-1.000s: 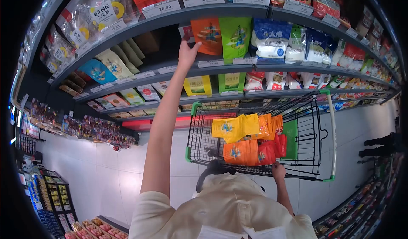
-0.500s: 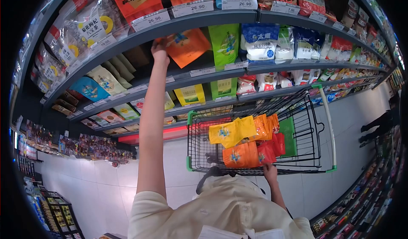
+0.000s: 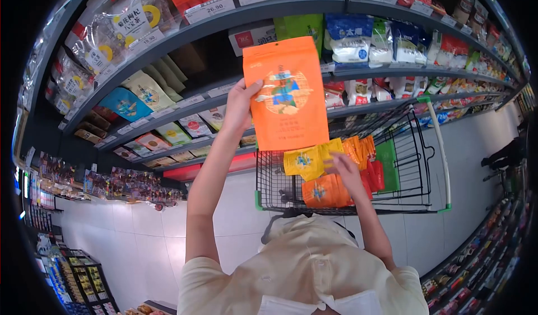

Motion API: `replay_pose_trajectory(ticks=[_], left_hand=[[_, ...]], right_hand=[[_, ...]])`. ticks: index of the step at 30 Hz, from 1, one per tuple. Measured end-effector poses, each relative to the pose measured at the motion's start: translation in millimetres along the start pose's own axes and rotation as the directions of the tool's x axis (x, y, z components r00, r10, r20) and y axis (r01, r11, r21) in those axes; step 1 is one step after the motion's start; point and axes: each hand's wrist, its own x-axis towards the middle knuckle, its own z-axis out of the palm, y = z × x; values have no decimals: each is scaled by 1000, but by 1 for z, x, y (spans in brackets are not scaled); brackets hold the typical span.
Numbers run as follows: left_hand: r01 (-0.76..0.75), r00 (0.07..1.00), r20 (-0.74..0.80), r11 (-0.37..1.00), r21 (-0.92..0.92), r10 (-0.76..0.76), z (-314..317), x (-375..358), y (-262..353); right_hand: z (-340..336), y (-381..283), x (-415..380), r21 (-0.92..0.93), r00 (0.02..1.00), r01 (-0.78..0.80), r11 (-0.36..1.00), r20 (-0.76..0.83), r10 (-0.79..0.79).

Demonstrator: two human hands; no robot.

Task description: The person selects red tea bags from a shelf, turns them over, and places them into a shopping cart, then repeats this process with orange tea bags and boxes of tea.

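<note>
My left hand (image 3: 241,103) is closed on the left edge of an orange pouch (image 3: 287,94) with a round blue and yellow print, thumb on its front. It holds the pouch upright in front of the shelf. My right hand (image 3: 346,171) hovers above the cart with its fingers apart and nothing visible in them. Just left of it is a yellow pouch (image 3: 305,162) in the cart. Other orange pouches (image 3: 324,192) and red pouches (image 3: 376,176) lie around there, partly hidden by my right forearm.
A wire shopping cart (image 3: 414,166) with green corners stands between me and the shelves. Curved-looking shelf edges (image 3: 218,26) carry price labels. Blue and white bags (image 3: 348,40) stand on the middle shelf, and a person's dark legs (image 3: 504,155) show at far right.
My left hand has drawn the orange pouch out from the shelf, toward me and rightward, turning it upright. My right hand has left the cart's near rim and risen over the pouches.
</note>
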Motion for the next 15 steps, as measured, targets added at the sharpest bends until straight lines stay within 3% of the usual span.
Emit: replay_pose_trajectory(ticks=[2, 5, 8, 11, 14, 15], left_hand=[[-7, 998, 59, 1000, 15, 6, 23, -17, -2], [-57, 994, 94, 997, 58, 51, 43, -32, -2], [-63, 993, 103, 997, 49, 58, 49, -39, 1], [-47, 991, 126, 996, 79, 37, 52, -44, 2], [18, 998, 63, 974, 226, -33, 63, -58, 9], [-85, 994, 94, 948, 306, 58, 63, -62, 3]], right_hand=[[24, -59, -3, 214, 999, 8, 977, 38, -16], [38, -99, -4, 359, 975, 123, 925, 128, -179], [40, -99, -3, 239, 972, 212, 948, 44, -229], [38, -97, -8, 293, 974, 205, 934, 29, -224], [37, -97, -13, 292, 968, 247, 924, -23, -252], [37, -97, -14, 258, 961, 275, 926, -77, -264]])
